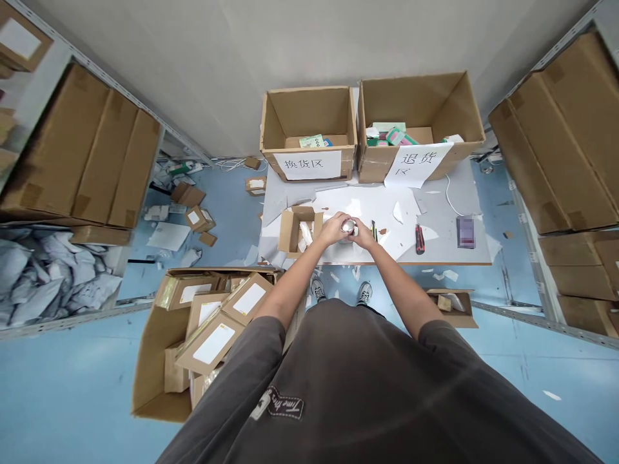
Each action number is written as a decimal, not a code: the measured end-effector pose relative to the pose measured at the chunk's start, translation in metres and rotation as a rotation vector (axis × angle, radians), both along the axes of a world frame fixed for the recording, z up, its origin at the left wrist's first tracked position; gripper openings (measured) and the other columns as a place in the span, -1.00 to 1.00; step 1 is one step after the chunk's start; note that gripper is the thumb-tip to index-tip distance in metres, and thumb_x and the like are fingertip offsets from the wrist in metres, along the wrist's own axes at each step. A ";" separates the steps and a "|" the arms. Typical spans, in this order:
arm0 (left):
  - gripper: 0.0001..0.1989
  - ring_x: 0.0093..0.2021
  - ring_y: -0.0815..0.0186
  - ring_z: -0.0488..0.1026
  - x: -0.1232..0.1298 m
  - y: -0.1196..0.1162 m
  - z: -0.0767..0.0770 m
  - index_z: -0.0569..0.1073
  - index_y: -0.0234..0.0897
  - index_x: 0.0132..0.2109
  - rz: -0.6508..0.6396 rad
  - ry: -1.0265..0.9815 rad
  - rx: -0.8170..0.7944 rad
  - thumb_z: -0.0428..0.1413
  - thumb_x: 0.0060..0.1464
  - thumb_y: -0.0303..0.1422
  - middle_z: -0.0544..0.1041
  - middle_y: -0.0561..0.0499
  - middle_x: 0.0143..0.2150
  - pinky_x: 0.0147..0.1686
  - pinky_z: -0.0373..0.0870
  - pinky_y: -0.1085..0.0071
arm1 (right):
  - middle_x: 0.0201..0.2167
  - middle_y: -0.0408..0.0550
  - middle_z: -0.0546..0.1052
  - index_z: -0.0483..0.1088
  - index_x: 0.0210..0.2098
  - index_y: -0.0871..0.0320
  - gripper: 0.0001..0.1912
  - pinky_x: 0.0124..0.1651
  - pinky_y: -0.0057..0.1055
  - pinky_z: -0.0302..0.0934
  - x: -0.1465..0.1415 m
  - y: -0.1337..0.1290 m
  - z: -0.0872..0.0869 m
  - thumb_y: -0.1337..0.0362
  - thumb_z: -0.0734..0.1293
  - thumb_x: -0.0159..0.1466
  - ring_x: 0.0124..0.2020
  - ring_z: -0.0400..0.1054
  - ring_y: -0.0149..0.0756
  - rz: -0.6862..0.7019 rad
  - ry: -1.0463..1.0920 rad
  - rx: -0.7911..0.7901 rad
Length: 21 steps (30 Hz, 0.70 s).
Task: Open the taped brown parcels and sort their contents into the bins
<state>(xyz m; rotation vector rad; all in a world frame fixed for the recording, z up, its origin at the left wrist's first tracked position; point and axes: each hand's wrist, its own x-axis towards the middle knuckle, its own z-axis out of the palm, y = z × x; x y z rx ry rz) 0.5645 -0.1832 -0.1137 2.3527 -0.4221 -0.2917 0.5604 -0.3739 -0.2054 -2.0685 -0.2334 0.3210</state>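
Observation:
Over the front part of the white table (309,193), my left hand (333,228) and my right hand (362,234) are closed around a small round container with a silvery top (348,225). Fingers cover most of its sides, so its exact kind is not clear. Just left of my left hand stands an open small carton (289,232) with white wrapping (304,236) inside. A yellow and black cutter (373,230) lies close to my right hand. Farther right is a red and black tool (420,240), probably another cutter.
Two open cardboard boxes with paper signs, the left (309,116) and the right (416,96), stand along the table's back. A purple item (465,232) and paper scraps lie at right. A large box of parcels (159,361) sits at lower left; shelves flank both sides.

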 end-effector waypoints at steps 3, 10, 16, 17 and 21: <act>-0.36 0.28 -0.01 0.45 -0.005 -0.003 -0.016 0.51 -0.32 0.27 0.023 0.014 -0.009 0.33 0.00 -0.49 0.55 -0.24 0.26 0.35 0.38 0.08 | 0.24 0.18 0.56 0.34 0.28 0.13 -0.16 0.33 0.08 0.34 -0.001 -0.003 -0.003 0.23 0.53 0.02 0.23 0.48 0.15 -0.022 0.019 0.023; -0.17 0.31 -0.06 0.42 -0.003 -0.008 -0.037 0.39 -0.38 0.37 0.057 0.104 -0.061 0.38 -0.08 -0.50 0.49 -0.30 0.28 0.35 0.39 0.03 | 0.28 0.15 0.52 0.29 0.21 0.06 -0.18 0.20 0.00 0.44 -0.003 -0.010 -0.013 0.18 0.52 -0.04 0.23 0.48 0.12 -0.054 0.085 0.124; -0.27 0.32 -0.09 0.43 0.001 -0.012 -0.042 0.51 -0.34 0.32 -0.001 0.063 0.036 0.39 -0.04 -0.49 0.58 -0.28 0.28 0.38 0.35 0.06 | 0.27 0.15 0.52 0.32 0.21 0.08 -0.19 0.24 0.00 0.43 -0.003 -0.011 -0.022 0.19 0.54 -0.02 0.20 0.48 0.09 -0.072 0.047 0.146; -0.30 0.33 -0.10 0.43 0.001 -0.011 -0.042 0.54 -0.31 0.30 -0.010 0.056 0.066 0.39 -0.03 -0.47 0.61 -0.25 0.24 0.37 0.35 0.07 | 0.29 0.14 0.51 0.33 0.22 0.06 -0.19 0.24 0.00 0.43 -0.002 -0.011 -0.024 0.18 0.55 -0.01 0.20 0.49 0.08 -0.064 0.045 0.152; -0.43 0.27 -0.11 0.50 -0.005 -0.003 -0.048 0.63 -0.21 0.24 0.043 0.070 0.071 0.37 0.04 -0.39 0.72 -0.14 0.07 0.25 0.46 0.11 | 0.33 0.10 0.48 0.33 0.30 0.01 -0.13 0.19 0.01 0.48 0.000 -0.013 -0.032 0.13 0.58 0.02 0.16 0.51 0.05 -0.017 0.057 0.157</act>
